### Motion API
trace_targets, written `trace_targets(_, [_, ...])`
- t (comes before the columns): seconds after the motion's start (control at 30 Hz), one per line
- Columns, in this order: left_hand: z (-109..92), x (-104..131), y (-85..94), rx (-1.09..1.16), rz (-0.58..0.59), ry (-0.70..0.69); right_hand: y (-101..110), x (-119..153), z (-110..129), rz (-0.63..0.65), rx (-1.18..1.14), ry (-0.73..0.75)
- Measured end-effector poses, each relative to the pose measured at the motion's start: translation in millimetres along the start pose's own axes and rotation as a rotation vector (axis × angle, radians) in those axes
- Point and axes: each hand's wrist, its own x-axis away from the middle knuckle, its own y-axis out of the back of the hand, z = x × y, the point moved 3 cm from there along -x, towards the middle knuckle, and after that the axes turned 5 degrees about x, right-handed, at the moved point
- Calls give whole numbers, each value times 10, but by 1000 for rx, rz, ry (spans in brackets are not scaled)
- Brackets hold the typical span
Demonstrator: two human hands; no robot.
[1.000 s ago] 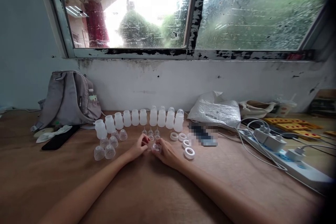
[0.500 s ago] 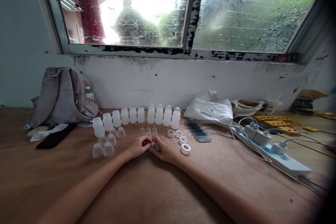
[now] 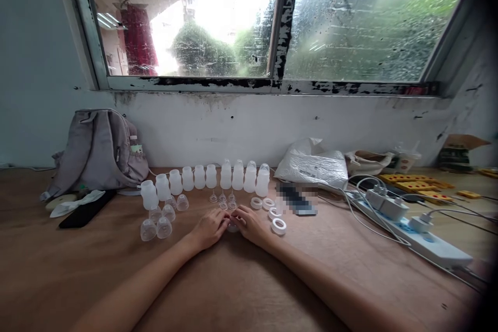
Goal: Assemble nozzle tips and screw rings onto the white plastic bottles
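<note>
Both hands together at the middle of the worktop [image 3: 218,280], fingertips meeting over a small clear piece [image 3: 232,227]. Right hand [image 3: 249,224]: fingers curled down on the piece, grip closed on it. Left hand [image 3: 210,228]: fingertips right at the piece and by the right fingers, fingers bent; cannot tell if its grip is actually closed on anything. Piece sits low between the hands, partly hidden by fingers, exact shape unclear.

Just beyond the hands: small group of clear teats [image 3: 222,197], pointed ends up. Behind them, a curved row of upright frosted bottles: six uncapped bottles [image 3: 188,178] on the left side, four capped bottles [image 3: 238,175] with clear domed tops on the right side. Left of the hands: six clear domed covers [image 3: 164,227], open side down, clustered in front of the leftmost bottles. Right of the hands: four white rings [image 3: 279,226] lying flat near the right hand, a pixelated dark item [image 3: 298,199] just beyond them.

Far left: grey backpack [image 3: 103,150], with a black flat item [image 3: 83,212] and white tissue [image 3: 78,203] in front. Back right: silver plastic bag [image 3: 313,165], cloth bag [image 3: 365,163]. Right side: white power strip [image 3: 439,246] with plugs and cables, yellow pieces [image 3: 418,182] behind it.
</note>
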Motion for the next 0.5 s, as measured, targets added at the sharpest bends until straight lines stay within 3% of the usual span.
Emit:
trace_targets(0.13, [-68,21,6,-159,-36,-55,11,14,-36,-66,-100,-60])
trace_targets(0.3, [-77,39,31,-95,-59,-101,24,-3,-51,-84,-299,-222])
trace_targets(0.4, [-31,33,25,-7,-46,-1,17,-10,-40,-52,-448,-337])
trace_targets(0.5, [68,-1,27,102,-104,176,24,-14,8,-32,-546,-383])
